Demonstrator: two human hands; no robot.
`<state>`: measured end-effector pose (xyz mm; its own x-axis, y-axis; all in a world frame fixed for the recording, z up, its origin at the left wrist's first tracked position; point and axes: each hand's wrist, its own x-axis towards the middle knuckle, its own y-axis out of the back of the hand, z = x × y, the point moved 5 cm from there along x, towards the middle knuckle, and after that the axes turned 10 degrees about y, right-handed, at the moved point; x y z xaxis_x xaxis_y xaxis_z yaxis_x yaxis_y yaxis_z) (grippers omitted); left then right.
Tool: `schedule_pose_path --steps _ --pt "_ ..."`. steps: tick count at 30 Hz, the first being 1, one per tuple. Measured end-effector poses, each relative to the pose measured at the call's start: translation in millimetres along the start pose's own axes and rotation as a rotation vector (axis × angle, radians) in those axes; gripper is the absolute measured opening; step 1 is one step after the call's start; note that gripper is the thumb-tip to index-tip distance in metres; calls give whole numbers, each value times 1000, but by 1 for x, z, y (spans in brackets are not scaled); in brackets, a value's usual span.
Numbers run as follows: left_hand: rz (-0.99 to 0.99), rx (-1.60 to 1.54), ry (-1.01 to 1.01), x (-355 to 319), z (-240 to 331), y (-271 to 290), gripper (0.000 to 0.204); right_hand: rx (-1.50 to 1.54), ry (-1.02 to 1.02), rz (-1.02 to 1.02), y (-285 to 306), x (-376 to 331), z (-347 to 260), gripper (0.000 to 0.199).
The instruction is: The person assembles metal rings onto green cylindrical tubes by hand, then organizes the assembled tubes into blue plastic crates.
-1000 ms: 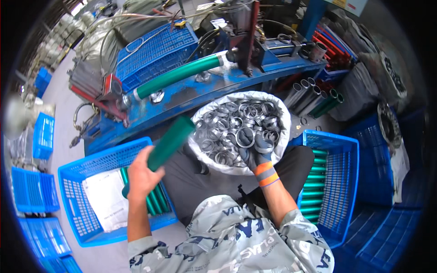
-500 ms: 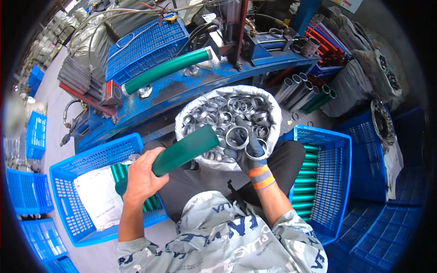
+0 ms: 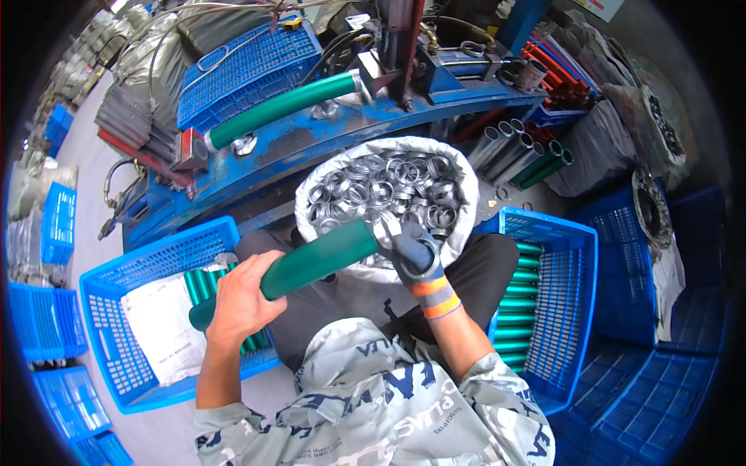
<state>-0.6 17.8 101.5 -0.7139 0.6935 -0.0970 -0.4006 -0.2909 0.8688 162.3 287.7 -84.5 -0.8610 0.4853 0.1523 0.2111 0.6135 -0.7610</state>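
Observation:
In my bare left hand [image 3: 247, 299] is a green tube [image 3: 320, 260], gripped around its lower part and slanting up to the right. My right hand [image 3: 413, 250] wears a dark grey glove with an orange and grey cuff. Its fingers pinch a silvery metal ring [image 3: 385, 228] right beside the tube's upper end; whether the ring touches the tube I cannot tell. A second ring [image 3: 429, 269] shows against the glove's palm. Behind both hands stands a white sack [image 3: 309, 185] full of loose metal rings [image 3: 381, 190].
Blue crates with green tubes stand at my left [image 3: 101, 326] and right [image 3: 584, 311]. Ahead, a blue steel bench [image 3: 287, 155] carries another green tube [image 3: 287, 111] between fixtures. Grey and green pipes [image 3: 509, 151] lean beneath its right side. Stacked blue crates [image 3: 653, 404] fill the far right.
My right hand has moved left and turned, bringing a ring from above the sack to the tube's upper end. My left hand and the tube have hardly moved.

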Motion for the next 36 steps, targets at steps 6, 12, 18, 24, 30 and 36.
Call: schedule_pose_path --steps 6,12,18,24,30,36 --pt "-20 95 9 -3 -1 3 59 -182 75 -26 -51 -2 -19 46" --pt "-8 149 4 -8 -11 7 60 -353 -4 -101 -55 -5 -20 79" --pt "79 211 -80 -3 -11 -1 63 -454 -1 -112 -47 -1 -23 79" --pt "103 38 -75 -6 -16 -20 63 -294 -215 -219 -66 17 -60 66" --pt "63 -174 -102 0 -1 -13 60 -699 -302 316 51 -5 -32 43" --pt "345 -1267 24 -9 -46 -15 57 60 -117 224 12 -26 -15 79"
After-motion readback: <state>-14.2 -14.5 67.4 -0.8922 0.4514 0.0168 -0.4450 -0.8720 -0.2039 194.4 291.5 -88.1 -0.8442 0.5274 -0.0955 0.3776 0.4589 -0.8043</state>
